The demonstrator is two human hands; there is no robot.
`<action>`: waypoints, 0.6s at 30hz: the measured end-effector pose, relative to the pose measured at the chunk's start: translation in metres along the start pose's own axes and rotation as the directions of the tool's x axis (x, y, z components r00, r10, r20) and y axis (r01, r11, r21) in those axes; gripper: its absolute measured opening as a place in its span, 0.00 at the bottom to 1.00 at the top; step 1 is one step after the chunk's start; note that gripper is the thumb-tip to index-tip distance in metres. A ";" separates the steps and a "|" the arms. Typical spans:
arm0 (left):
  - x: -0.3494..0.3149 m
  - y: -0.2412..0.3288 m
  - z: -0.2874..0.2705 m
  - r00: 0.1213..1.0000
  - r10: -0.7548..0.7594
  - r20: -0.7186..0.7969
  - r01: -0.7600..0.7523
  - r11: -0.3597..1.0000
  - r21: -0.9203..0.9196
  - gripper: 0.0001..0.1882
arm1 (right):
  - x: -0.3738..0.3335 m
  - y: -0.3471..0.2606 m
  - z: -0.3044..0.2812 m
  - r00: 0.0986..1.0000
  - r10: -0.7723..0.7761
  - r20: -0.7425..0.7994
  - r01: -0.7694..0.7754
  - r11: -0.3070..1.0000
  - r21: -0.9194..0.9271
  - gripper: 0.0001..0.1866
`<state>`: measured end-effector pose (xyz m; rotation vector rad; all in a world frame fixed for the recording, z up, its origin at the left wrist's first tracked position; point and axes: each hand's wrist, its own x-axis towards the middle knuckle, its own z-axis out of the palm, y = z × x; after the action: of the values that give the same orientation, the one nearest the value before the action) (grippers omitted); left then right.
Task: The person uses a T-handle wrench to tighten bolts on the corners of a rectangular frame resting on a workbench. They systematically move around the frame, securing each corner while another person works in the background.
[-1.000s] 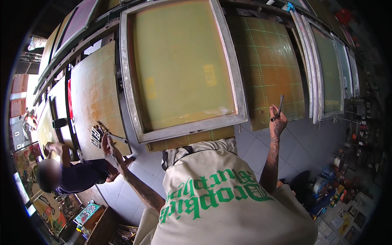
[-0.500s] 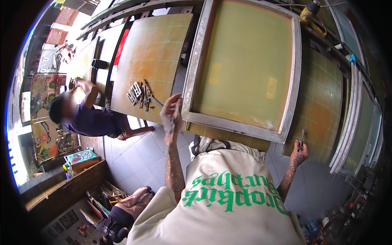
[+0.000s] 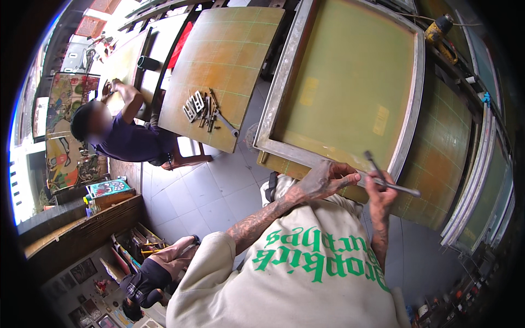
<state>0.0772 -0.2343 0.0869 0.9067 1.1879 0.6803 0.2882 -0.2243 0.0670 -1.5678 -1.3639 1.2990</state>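
My right hand (image 3: 381,194) is closed around a dark metal socket wrench (image 3: 406,190), whose shaft sticks out to the right; another dark bar rises from the fist toward the screen, and I cannot tell if it is one piece. Close by on the left, my left hand (image 3: 328,179) is bent at the near edge of the frame, fingers drawn together, fingertips almost at the wrench; what they hold, if anything, is hidden. Both hands are over the near side of a large screen-printing frame (image 3: 414,104) with yellow-green mesh (image 3: 350,82).
On the orange-brown board (image 3: 224,54) to the left lie an open-ended wrench (image 3: 226,124), white metal brackets (image 3: 192,106) and several small tools. More framed screens (image 3: 476,180) stand at right, near a yellow heat gun (image 3: 440,30). A co-worker (image 3: 123,128) works at far left; another person (image 3: 153,279) is lower left.
My left hand has swung right from the frame's left corner to beside my right hand. My right hand has moved left, bringing the wrench to the frame's near edge. The view has shifted slightly.
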 end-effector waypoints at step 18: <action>-0.051 -0.091 -0.165 0.672 0.119 -0.731 -0.051 0.992 0.114 0.12 | 0.007 0.016 0.061 0.932 0.032 0.360 -0.085 0.987 0.133 0.08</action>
<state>-0.0964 -0.2837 0.0137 0.7674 1.9209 1.1475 0.2341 -0.2279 0.0341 -1.3241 -1.4047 1.7459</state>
